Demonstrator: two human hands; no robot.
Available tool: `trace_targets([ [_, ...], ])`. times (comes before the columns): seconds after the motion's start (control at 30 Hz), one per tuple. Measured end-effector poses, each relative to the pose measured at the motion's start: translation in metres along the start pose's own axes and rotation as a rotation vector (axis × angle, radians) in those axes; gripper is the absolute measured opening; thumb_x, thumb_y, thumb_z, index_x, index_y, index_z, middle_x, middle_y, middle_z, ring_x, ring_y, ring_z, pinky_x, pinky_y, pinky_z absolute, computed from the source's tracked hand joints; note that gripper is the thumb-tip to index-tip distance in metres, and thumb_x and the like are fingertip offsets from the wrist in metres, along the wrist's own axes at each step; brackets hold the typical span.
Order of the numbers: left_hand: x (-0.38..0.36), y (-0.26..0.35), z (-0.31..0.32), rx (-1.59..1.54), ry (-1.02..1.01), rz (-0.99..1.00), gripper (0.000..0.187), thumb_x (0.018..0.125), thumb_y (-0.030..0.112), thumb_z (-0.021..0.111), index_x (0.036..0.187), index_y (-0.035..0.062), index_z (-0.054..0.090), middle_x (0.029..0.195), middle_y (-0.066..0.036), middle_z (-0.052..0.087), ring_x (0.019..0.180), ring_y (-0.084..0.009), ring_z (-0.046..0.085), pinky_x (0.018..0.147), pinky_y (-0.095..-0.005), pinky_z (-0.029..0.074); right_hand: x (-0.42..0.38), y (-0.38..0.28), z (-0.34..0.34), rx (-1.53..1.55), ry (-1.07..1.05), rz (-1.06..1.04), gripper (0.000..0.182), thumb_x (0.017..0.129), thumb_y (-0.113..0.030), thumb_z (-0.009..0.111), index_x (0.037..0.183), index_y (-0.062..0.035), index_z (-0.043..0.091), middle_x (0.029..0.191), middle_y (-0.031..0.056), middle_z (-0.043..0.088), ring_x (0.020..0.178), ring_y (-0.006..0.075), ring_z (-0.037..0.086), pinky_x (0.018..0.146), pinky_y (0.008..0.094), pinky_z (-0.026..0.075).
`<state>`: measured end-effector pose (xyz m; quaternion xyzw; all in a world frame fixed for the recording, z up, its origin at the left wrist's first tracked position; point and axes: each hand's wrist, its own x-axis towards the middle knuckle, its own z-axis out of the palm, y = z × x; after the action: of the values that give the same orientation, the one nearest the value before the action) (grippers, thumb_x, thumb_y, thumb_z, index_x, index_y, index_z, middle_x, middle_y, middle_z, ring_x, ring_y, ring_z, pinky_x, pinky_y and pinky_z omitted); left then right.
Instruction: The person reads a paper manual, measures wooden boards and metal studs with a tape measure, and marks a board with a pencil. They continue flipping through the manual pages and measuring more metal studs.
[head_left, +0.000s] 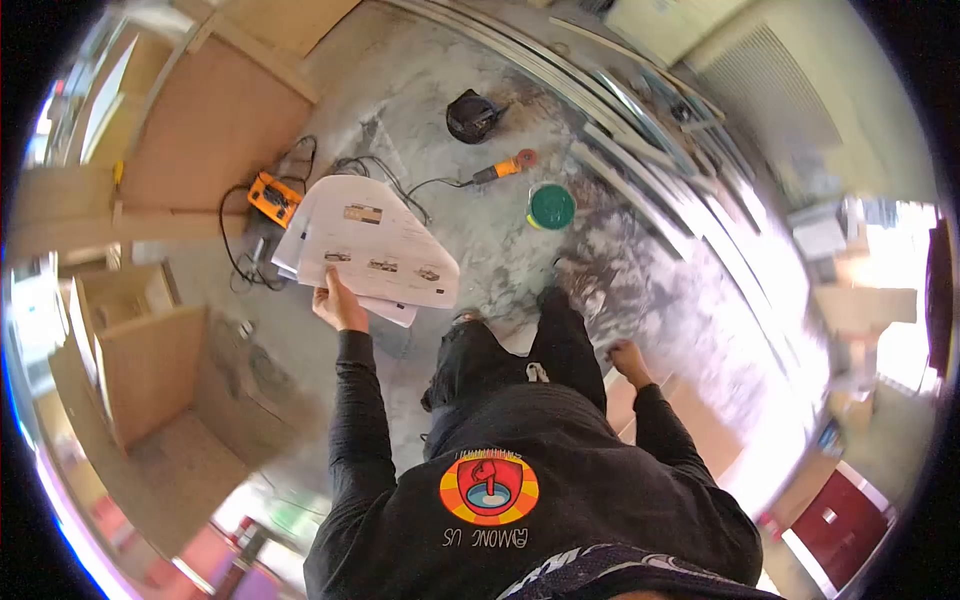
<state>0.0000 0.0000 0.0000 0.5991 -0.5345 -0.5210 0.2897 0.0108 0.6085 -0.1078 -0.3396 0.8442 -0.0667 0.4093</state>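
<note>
My left hand (342, 302) grips a small stack of white printed sheets (385, 235) by the lower edge. The top sheet shows small pictures and some text, too small to read. My right hand (628, 362) hangs low beside my right leg, its fingers curled; whether anything is in them is too small to make out. On the floor past the papers lie an orange and black power tool (505, 167) with a cable and a round green-topped container (551, 207). An orange device (274, 198) with black cables sits left of the papers.
A black round object (472, 117) lies on the stained concrete floor (480, 240). Long metal profiles (640, 190) stretch across the right. Wooden panels (215, 130) and an open wooden box (150, 370) stand on the left. A brown board (690, 430) lies behind my right hand.
</note>
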Motion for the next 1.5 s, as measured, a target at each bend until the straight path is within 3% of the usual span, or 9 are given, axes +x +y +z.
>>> trace_targets([
  [0.07,-0.029,0.012,-0.004,-0.192,0.032,-0.064,0.026,0.083,0.018,0.064,0.092,-0.0063,0.061,0.087,-0.006,0.062,0.076,-0.0131,0.053,0.067,-0.0294,0.044,0.042,0.025,-0.056,0.268,0.101,0.219,0.013,0.074,-0.013,0.056,0.075,-0.0052,0.067,0.083,0.0118,0.067,0.080,0.0322,0.063,0.069,0.0432,0.050],
  [0.13,-0.056,0.001,-0.007,-0.156,0.123,-0.105,0.025,0.083,0.017,0.064,0.092,-0.0064,0.060,0.086,-0.005,0.061,0.075,-0.0130,0.053,0.066,-0.0292,0.043,0.113,0.038,-0.126,0.099,0.028,0.077,0.015,0.075,-0.011,0.054,0.075,-0.0024,0.066,0.085,0.0142,0.066,0.078,0.0338,0.063,0.067,0.0447,0.048],
  [0.27,-0.111,-0.047,-0.005,-0.221,0.251,-0.304,0.021,0.084,0.013,0.063,0.094,-0.0054,0.061,0.085,-0.003,0.059,0.074,-0.0131,0.052,0.066,-0.0295,0.044,0.236,0.031,-0.255,0.406,-0.007,0.107,0.012,0.073,-0.009,0.056,0.075,-0.0030,0.067,0.080,0.0169,0.067,0.073,0.0306,0.065,0.065,0.0391,0.050],
  [0.3,-0.122,-0.052,0.004,-0.199,0.258,-0.357,0.021,0.084,0.013,0.063,0.094,-0.0049,0.061,0.086,-0.004,0.059,0.075,-0.0132,0.053,0.067,-0.0294,0.044,0.268,0.036,-0.273,0.370,0.023,0.035,0.013,0.072,-0.008,0.054,0.072,-0.0045,0.067,0.066,0.0107,0.065,0.066,0.0246,0.064,0.060,0.0347,0.048],
  [0.33,-0.134,-0.058,0.017,-0.177,0.265,-0.411,0.020,0.084,0.012,0.063,0.095,-0.0044,0.061,0.088,-0.004,0.060,0.076,-0.0134,0.054,0.067,-0.0292,0.045,0.295,0.031,-0.297,0.424,-0.061,0.183,0.011,0.073,-0.010,0.058,0.075,-0.0050,0.068,0.075,0.0143,0.067,0.073,0.0296,0.065,0.066,0.0371,0.050],
  [0.43,-0.168,-0.093,0.047,-0.147,0.277,-0.660,0.026,0.084,0.018,0.063,0.098,-0.0030,0.059,0.093,-0.003,0.059,0.084,-0.0142,0.053,0.075,-0.0294,0.044,0.380,0.065,-0.295,0.208,0.018,0.096,0.015,0.074,-0.012,0.057,0.080,-0.0046,0.069,0.082,0.0170,0.067,0.080,0.0334,0.064,0.069,0.0382,0.050],
  [0.9,-0.294,-0.164,0.190,-0.274,0.695,-0.658,0.024,0.088,0.011,0.061,0.104,-0.0067,0.060,0.099,-0.007,0.063,0.084,-0.0137,0.058,0.077,-0.0258,0.045,0.626,0.056,-0.209,-0.096,-0.062,-0.217,0.022,0.077,-0.011,0.054,0.094,-0.0090,0.069,0.088,0.0211,0.066,0.090,0.0375,0.063,0.078,0.0445,0.050],
  [1.23,-0.323,-0.156,0.240,-0.386,0.855,-0.722,0.023,0.090,0.009,0.057,0.107,-0.0078,0.059,0.103,-0.009,0.064,0.090,-0.0146,0.059,0.083,-0.0260,0.044,0.744,0.105,-0.163,-0.828,-0.452,-0.622,0.038,0.080,-0.011,0.055,0.118,-0.0085,0.059,0.107,0.0189,0.065,0.099,0.0367,0.062,0.084,0.0440,0.050],
  [1.5,-0.327,-0.154,0.255,-0.436,0.937,-0.754,0.024,0.089,0.009,0.060,0.107,-0.0067,0.059,0.103,-0.008,0.064,0.090,-0.0141,0.059,0.083,-0.0266,0.044,0.761,0.127,-0.155,-1.183,-0.319,-0.801,0.020,0.083,-0.014,0.051,0.094,-0.0080,0.066,0.091,0.0138,0.069,0.082,0.0277,0.068,0.073,0.0406,0.054],
])
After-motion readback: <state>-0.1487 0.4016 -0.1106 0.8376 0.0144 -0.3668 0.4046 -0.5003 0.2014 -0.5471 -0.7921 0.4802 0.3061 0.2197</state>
